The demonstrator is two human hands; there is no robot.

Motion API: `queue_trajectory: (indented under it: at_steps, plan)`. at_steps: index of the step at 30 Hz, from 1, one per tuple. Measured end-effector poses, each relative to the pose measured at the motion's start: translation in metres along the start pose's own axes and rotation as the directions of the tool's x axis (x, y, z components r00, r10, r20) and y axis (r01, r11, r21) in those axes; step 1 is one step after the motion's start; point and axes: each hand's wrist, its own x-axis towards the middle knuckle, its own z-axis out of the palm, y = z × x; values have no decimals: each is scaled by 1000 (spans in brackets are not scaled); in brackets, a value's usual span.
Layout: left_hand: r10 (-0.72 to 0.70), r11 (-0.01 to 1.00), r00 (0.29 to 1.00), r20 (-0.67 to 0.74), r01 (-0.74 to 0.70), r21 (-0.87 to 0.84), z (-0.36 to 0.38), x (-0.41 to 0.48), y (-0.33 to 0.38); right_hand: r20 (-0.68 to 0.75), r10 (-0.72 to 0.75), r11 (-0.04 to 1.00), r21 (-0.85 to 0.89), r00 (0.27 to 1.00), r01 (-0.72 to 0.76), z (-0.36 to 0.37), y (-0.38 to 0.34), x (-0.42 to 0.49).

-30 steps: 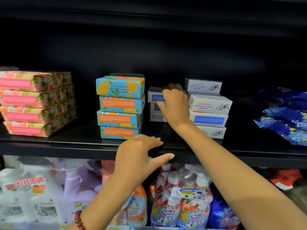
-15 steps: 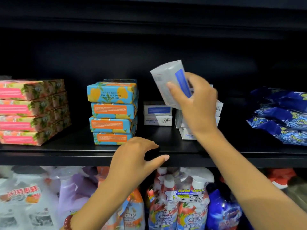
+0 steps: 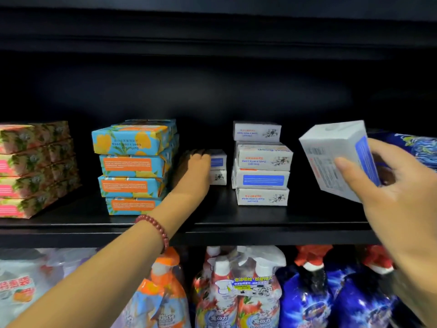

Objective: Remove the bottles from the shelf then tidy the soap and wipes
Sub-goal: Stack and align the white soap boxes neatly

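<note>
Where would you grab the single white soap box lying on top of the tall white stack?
Take the top white box by its two short ends, reaching in from the front. It lies flat, long face toward the aisle, both ends free and nothing on it. Its underside rests on the stack, so pinching top and bottom would probably disturb the boxes below.

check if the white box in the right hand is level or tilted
Tilted. The white box, gripped by the right hand, has edges slanting against the level shelf edge.
</note>
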Motion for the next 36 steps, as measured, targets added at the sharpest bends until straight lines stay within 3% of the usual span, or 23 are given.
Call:
queue_trajectory:
  at_steps: [4, 8, 11, 18, 27, 30, 36]
  plan:
    - [22, 995, 991, -133, -9, 96, 1, -5, -6, -11, 33, 999, 29, 999, -33, -6, 10, -8]
    - [186, 940, 953, -240, -101, 325, -3, -6, -5, -11, 16, 998, 56, 1000, -15, -6, 11, -11]
    - [144, 948, 977, -156, -91, 306, -13, -12, 5, 15, -40, 998, 42, 999, 39, -6, 10, -9]
    - [159, 972, 949, -272, -102, 211, -28, -66, 11, 78, -237, 969, -49, 968, 241, 13, 10, 23]
    - [293, 955, 836, -464, -277, 104, -27, -121, 3, 339, -486, 788, -230, 806, 571, 77, 2, 62]
    - [320, 941, 797, -512, -330, 73, -25, -127, 2, 397, -480, 766, -244, 782, 594, 84, 2, 59]
    - [365, 917, 751, -550, -393, 71, -23, -126, 4, 378, -460, 785, -249, 803, 567, 87, 5, 57]
